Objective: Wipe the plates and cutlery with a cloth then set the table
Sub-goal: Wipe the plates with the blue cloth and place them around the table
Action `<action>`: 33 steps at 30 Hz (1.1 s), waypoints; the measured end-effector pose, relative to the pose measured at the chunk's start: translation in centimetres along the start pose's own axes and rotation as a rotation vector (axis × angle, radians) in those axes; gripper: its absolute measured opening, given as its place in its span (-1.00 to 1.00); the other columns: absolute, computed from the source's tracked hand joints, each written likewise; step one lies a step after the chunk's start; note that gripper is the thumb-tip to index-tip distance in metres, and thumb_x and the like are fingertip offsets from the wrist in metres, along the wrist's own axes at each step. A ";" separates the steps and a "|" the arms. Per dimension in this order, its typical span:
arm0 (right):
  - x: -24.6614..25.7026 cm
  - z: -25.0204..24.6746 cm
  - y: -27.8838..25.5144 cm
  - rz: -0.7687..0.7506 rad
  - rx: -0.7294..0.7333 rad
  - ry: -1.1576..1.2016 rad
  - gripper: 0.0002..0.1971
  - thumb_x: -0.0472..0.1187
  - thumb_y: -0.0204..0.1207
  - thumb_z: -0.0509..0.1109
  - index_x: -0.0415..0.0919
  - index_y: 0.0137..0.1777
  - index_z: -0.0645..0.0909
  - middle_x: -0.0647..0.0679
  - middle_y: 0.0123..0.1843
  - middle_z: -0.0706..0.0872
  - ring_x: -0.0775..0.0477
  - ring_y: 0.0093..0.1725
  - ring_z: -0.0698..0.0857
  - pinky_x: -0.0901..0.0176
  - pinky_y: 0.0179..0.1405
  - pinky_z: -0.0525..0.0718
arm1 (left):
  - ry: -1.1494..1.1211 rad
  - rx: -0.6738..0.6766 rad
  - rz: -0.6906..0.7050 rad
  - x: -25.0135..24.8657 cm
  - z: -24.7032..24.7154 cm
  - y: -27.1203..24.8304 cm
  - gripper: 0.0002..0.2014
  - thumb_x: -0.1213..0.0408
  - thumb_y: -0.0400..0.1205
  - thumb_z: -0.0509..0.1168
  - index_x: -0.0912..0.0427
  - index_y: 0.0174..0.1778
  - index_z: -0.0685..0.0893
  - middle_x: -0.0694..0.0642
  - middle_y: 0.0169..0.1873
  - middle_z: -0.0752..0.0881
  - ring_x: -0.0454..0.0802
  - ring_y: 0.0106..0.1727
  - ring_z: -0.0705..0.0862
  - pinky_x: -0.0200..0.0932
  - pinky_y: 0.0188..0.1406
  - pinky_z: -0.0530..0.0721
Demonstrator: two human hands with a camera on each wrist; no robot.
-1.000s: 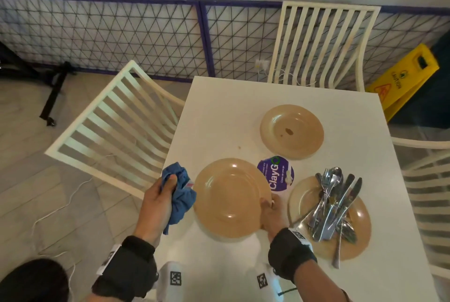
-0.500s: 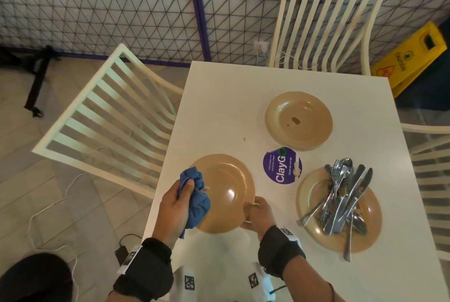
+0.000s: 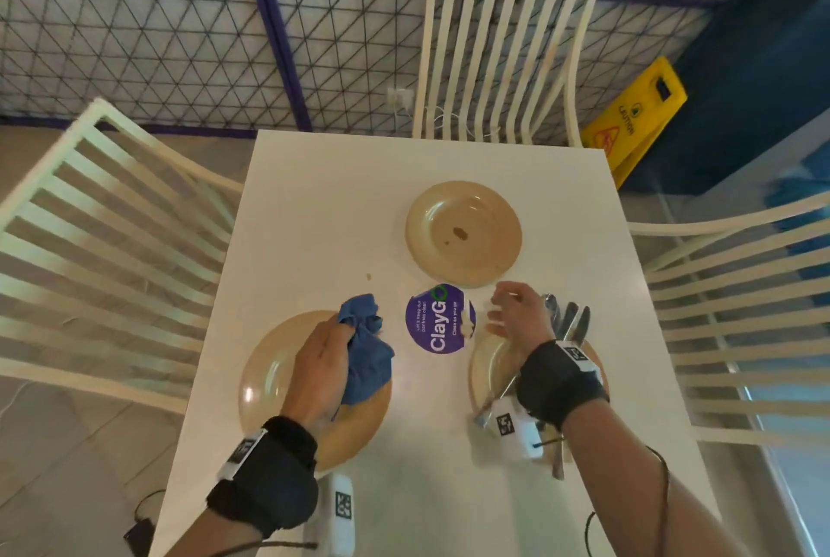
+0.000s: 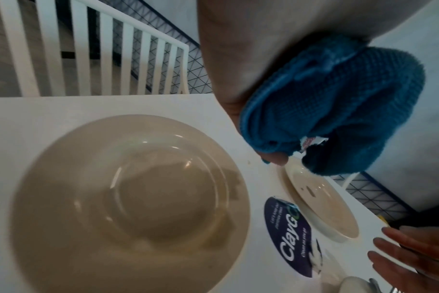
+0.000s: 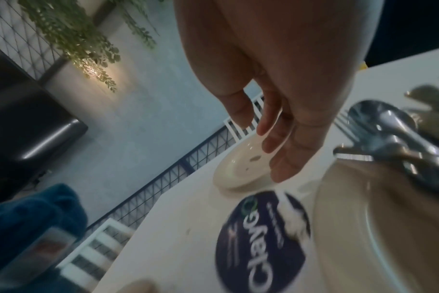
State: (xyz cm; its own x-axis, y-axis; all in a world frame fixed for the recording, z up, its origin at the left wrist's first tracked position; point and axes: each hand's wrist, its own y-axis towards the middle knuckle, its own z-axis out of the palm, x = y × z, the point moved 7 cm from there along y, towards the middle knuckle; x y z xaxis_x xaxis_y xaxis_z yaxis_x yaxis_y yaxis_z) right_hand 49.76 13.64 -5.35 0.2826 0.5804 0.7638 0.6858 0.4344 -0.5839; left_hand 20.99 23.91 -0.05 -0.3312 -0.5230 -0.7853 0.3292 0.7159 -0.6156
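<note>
A tan plate [image 3: 269,381] [image 4: 128,206] lies flat at the table's near left. Above it my left hand [image 3: 325,359] grips a bunched blue cloth [image 3: 366,345] [image 4: 333,107]. A second tan plate [image 3: 465,233] [image 5: 241,168] with a brown spot sits at the table's middle. My right hand [image 3: 512,309] [image 5: 278,128] hovers with relaxed fingers, holding nothing, over a third plate [image 3: 487,370] that carries a pile of cutlery [image 3: 568,323] [image 5: 394,130].
A round purple ClayG sticker [image 3: 438,325] lies on the white table [image 3: 341,206] between the plates. Cream slatted chairs stand at the left [image 3: 103,242], far side [image 3: 498,62] and right [image 3: 736,314]. A yellow caution sign [image 3: 637,116] leans beyond the far right corner.
The near plate, tilted up and held by my right hand before, now lies flat. My right hand let go and moved right over the cutlery plate. The cloth hand moved over the near plate.
</note>
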 end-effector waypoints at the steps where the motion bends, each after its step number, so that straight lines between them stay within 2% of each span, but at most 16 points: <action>1: 1.0 -0.4 0.7 -0.016 -0.036 -0.020 -0.81 -0.22 0.70 0.27 -0.18 0.26 0.59 -0.22 0.10 0.70 -0.19 -0.08 0.72 -0.22 0.06 0.79 | -0.009 0.009 0.001 0.1 0.1 0.5 -0.73 0.23 0.82 0.10 0.11 -0.01 0.71 0.02 -0.16 0.74 -0.08 -0.25 0.67 -0.24 -0.36 0.58; 3: 2.7 -1.4 3.0 -0.047 -0.102 -0.103 -0.75 -0.19 0.67 0.29 -0.17 0.30 0.60 -0.15 0.10 0.73 -0.15 -0.08 0.73 -0.22 0.10 0.81 | 0.036 0.015 0.029 0.0 0.9 1.0 -0.74 0.19 0.79 0.14 0.11 0.12 0.75 0.06 0.00 0.81 0.05 0.04 0.76 -0.05 0.02 0.73; 4: 3.5 -2.2 4.6 -0.055 -0.126 -0.147 -0.71 -0.17 0.62 0.31 -0.14 0.32 0.60 -0.13 0.12 0.74 -0.16 -0.03 0.74 -0.24 0.14 0.80 | 0.073 0.007 0.058 -0.4 2.1 1.4 -0.71 0.11 0.75 0.16 0.07 0.22 0.74 0.08 0.12 0.81 0.07 0.18 0.76 0.10 0.24 0.72; 6: 4.5 -2.9 8.1 -0.049 -0.142 -0.228 -0.63 -0.14 0.56 0.33 -0.11 0.36 0.59 -0.20 0.28 0.71 -0.26 0.13 0.75 -0.23 0.24 0.75 | 0.113 -0.005 0.097 -1.2 4.2 2.2 -0.62 0.01 0.66 0.17 0.01 0.32 0.71 0.07 0.22 0.79 0.07 0.28 0.74 0.23 0.41 0.65; 9: 4.9 -2.5 11.8 -0.020 -0.113 -0.308 -0.54 -0.15 0.62 0.32 -0.20 0.51 0.48 -0.28 0.44 0.58 -0.34 0.24 0.71 -0.16 0.33 0.68 | 0.179 -0.028 0.160 -2.6 6.8 3.3 -0.75 0.21 0.80 0.17 0.07 0.29 0.71 0.09 0.18 0.79 0.04 0.24 0.74 0.09 0.36 0.66; 12: 4.3 -1.5 14.6 0.053 -0.012 -0.297 -0.40 -0.13 0.59 0.32 -0.20 0.63 0.33 -0.29 0.51 0.53 -0.36 0.35 0.65 -0.23 0.36 0.67 | 0.244 -0.056 0.183 -3.5 9.0 4.7 -0.76 0.32 0.80 0.16 0.07 0.19 0.73 0.07 0.10 0.80 -0.01 0.18 0.74 -0.12 0.16 0.65; 15: 4.1 -0.9 16.4 0.084 0.043 -0.274 -0.36 -0.14 0.50 0.38 -0.21 0.60 0.38 -0.27 0.39 0.66 -0.37 0.29 0.69 -0.26 0.30 0.72 | 0.310 -0.052 0.218 -4.3 11.0 6.1 -0.74 0.35 0.79 0.16 0.02 0.27 0.68 -0.04 0.11 0.78 -0.21 0.14 0.72 -0.39 0.07 0.62; 17: 3.8 -0.7 17.1 0.084 0.080 -0.247 -0.43 -0.20 0.47 0.39 -0.21 0.51 0.49 -0.27 0.25 0.74 -0.37 0.16 0.75 -0.27 0.14 0.79 | 0.349 -0.058 0.235 -4.9 12.4 6.8 -0.73 0.35 0.79 0.18 -0.05 0.32 0.61 -0.16 0.07 0.74 -0.42 0.08 0.66 -0.60 -0.07 0.57; 18: 3.6 -0.6 17.3 0.087 0.104 -0.206 -0.49 -0.24 0.49 0.37 -0.20 0.47 0.52 -0.27 0.20 0.75 -0.37 0.11 0.76 -0.25 0.06 0.82 | 0.356 -0.057 0.247 -5.3 13.1 7.1 -0.73 0.34 0.79 0.20 -0.09 0.33 0.58 -0.19 0.05 0.73 -0.45 0.06 0.66 -0.63 -0.10 0.56; 20: 3.3 -0.4 16.8 0.128 0.181 -0.040 -0.58 -0.34 0.59 0.33 -0.22 0.46 0.52 -0.27 0.19 0.72 -0.34 0.08 0.72 -0.16 -0.11 0.79 | 0.410 -0.044 0.277 -6.0 14.8 7.6 -0.74 0.28 0.79 0.22 -0.13 0.33 0.54 -0.17 0.05 0.72 -0.35 0.04 0.68 -0.57 -0.11 0.58; 22: 3.3 -0.3 15.6 0.165 0.269 0.126 -0.60 -0.38 0.69 0.28 -0.18 0.50 0.45 -0.26 0.25 0.65 -0.30 0.10 0.67 -0.07 -0.23 0.72 | 0.496 -0.030 0.323 -6.9 16.4 8.3 -0.73 0.24 0.79 0.23 -0.10 0.38 0.54 -0.11 0.11 0.71 -0.15 0.09 0.70 -0.48 -0.06 0.56; 25: 3.9 -0.9 13.1 0.132 0.366 0.239 -0.61 -0.38 0.72 0.25 -0.07 0.49 0.40 -0.21 0.20 0.67 -0.18 -0.04 0.70 -0.02 -0.27 0.70 | 0.593 -0.027 0.448 -9.0 19.3 9.2 -0.68 0.23 0.78 0.23 -0.01 0.47 0.56 -0.02 0.27 0.69 -0.04 0.25 0.66 -0.23 0.19 0.59; 27: 4.3 -1.7 11.2 0.100 0.400 0.302 -0.65 -0.42 0.70 0.21 0.03 0.32 0.45 -0.21 0.10 0.70 -0.14 -0.11 0.71 -0.01 -0.27 0.71 | 0.654 -0.037 0.555 -10.3 21.7 9.4 -0.64 0.24 0.78 0.22 0.05 0.51 0.54 0.06 0.39 0.63 0.01 0.36 0.61 -0.09 0.36 0.57; 29: 4.9 -2.8 9.4 0.051 0.402 0.374 -0.64 -0.46 0.71 0.14 0.09 0.19 0.46 -0.26 0.05 0.71 -0.13 -0.12 0.72 0.03 -0.28 0.75 | 0.770 0.028 0.642 -10.2 24.7 9.2 -0.60 0.21 0.79 0.19 0.09 0.57 0.49 0.12 0.53 0.53 0.08 0.52 0.50 0.04 0.53 0.48; 31: 5.5 -4.5 8.0 -0.011 0.359 0.477 -0.65 -0.47 0.75 0.07 0.00 0.23 0.49 -0.34 0.16 0.72 -0.12 -0.05 0.77 0.12 -0.22 0.81 | 0.981 0.099 0.664 -8.4 26.9 8.3 -0.52 0.10 0.83 0.07 0.04 0.70 0.33 0.12 0.69 0.35 0.15 0.70 0.29 0.17 0.67 0.31; 33: 5.8 -6.5 6.7 -0.042 0.321 0.549 -0.71 -0.42 0.79 0.07 -0.09 0.31 0.48 -0.33 0.23 0.74 -0.10 -0.01 0.82 0.16 -0.15 0.83 | 1.181 0.125 0.659 -6.4 27.3 6.9 -0.45 -0.03 0.82 -0.13 -0.05 0.77 0.15 0.05 0.77 0.20 0.19 0.78 0.09 0.30 0.72 0.15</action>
State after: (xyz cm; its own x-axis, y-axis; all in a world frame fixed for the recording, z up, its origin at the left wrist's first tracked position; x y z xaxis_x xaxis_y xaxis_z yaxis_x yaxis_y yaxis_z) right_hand 60.36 15.39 -3.06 0.6206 0.1582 0.7680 0.4929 0.6830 -0.5390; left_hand 49.47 19.59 -1.07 -0.6152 0.6480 -0.4490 0.7763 0.5973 -0.2015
